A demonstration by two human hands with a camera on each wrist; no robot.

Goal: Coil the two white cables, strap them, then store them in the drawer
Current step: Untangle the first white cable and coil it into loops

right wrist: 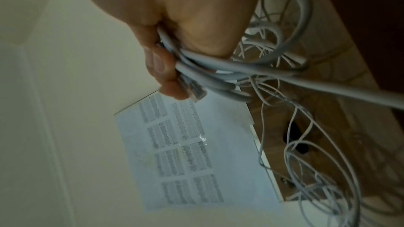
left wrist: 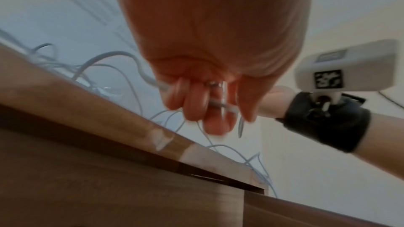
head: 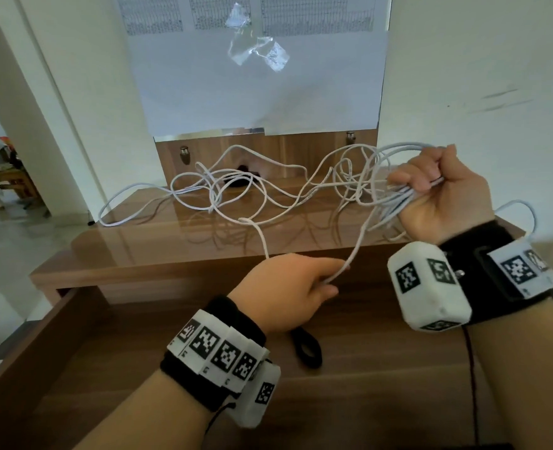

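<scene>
White cables [head: 223, 193] lie tangled across the glossy wooden tabletop [head: 158, 235]. My right hand [head: 440, 193] is raised at the right with its fingers curled round several coiled loops of white cable [right wrist: 210, 70]; a clear plug [right wrist: 194, 91] shows at its fingertips. My left hand [head: 297, 287] is lower, in front of the table edge, and pinches a single strand [head: 343, 271] that runs up to the right hand's bundle. In the left wrist view the fingers [left wrist: 196, 103] curl round that strand. A black strap [head: 307, 349] lies in the open drawer [head: 366, 368] below my left hand.
A second dark strap-like thing [head: 241, 180] lies among the cables at the back of the table. Taped paper sheets [head: 255, 69] cover the wall behind. A cable loop [head: 518, 212] hangs past my right wrist. The drawer's left wall [head: 34, 345] stands at the lower left.
</scene>
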